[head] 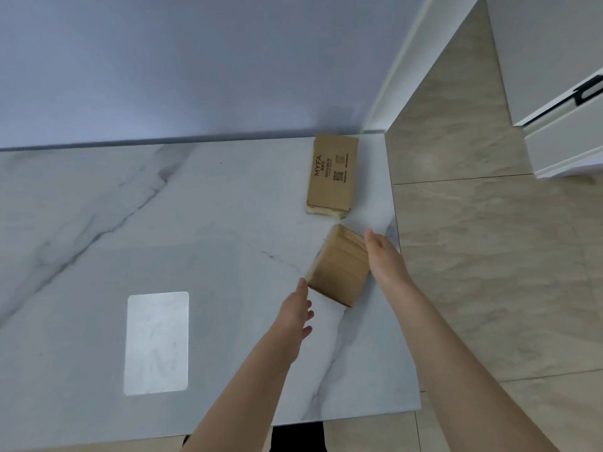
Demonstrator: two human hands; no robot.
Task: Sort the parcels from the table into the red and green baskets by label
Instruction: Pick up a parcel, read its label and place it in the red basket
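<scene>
Two brown cardboard parcels lie on the white marble table (195, 207), near its right edge. The far parcel (331, 176) is flat, with black "MYFA" print and codes on top. The near parcel (337, 264) is a small plain box, turned at an angle. My right hand (385, 256) lies with straight fingers along that box's right side, touching it. My left hand (295, 313) reaches with straight fingers to the box's near left corner, its fingertips at the edge. No label shows on either parcel. No basket is in view.
A bright rectangle of light (156, 342) falls on the table's near left. A pale wall stands behind the table. Beige tiled floor (489, 256) lies to the right, with a white cabinet (561, 93) at the far right.
</scene>
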